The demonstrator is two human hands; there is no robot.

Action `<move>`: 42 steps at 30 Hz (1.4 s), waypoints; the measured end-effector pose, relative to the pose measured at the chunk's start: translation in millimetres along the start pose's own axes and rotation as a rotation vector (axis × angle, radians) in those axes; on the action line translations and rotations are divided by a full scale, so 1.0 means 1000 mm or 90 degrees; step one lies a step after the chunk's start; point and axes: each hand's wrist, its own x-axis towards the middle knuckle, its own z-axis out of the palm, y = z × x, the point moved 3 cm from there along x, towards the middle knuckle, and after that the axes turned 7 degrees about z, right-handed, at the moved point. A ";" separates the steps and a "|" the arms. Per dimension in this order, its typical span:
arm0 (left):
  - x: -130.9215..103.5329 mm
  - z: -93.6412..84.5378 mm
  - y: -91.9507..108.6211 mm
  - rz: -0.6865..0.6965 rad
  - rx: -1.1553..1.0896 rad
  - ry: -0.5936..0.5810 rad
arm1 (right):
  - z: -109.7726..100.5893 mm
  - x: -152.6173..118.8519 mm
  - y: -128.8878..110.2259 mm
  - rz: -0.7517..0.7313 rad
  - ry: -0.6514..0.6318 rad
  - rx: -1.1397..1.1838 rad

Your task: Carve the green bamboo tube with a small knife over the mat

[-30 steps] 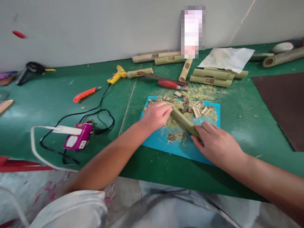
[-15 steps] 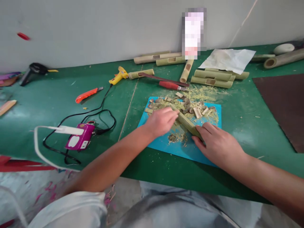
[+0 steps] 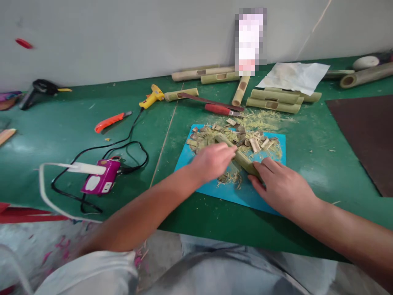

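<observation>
A green bamboo piece (image 3: 243, 160) lies slantwise over a blue mat (image 3: 245, 199) strewn with bamboo chips (image 3: 254, 144) and shavings. My right hand (image 3: 281, 184) grips its near end, fingers wrapped round it. My left hand (image 3: 214, 161) is closed against the middle of the piece, fingertips pressed together on its upper side; what those fingers hold, if anything, is hidden. Just behind the mat lie a red-handled knife (image 3: 218, 109) and a long dark flat blade (image 3: 211, 101).
Several cut bamboo pieces (image 3: 273, 105) and a white paper (image 3: 294, 77) lie at the back. On the left are an orange cutter (image 3: 109, 122), a yellow glue gun (image 3: 152, 97) and a purple power adapter (image 3: 102, 177) with cables. A dark sheet (image 3: 362, 135) lies right.
My left hand has slid along the bamboo piece, to the right and slightly nearer to me. My right hand keeps its grip in the same place. The view has shifted slightly.
</observation>
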 end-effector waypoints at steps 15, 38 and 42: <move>-0.001 0.000 -0.008 -0.040 -0.020 0.000 | -0.002 0.002 0.001 -0.003 0.023 -0.003; -0.001 0.002 0.020 -0.020 -0.037 -0.074 | -0.002 -0.001 0.000 0.003 -0.029 -0.013; -0.001 0.004 0.016 0.007 -0.061 -0.076 | -0.002 -0.001 0.002 0.001 -0.018 0.005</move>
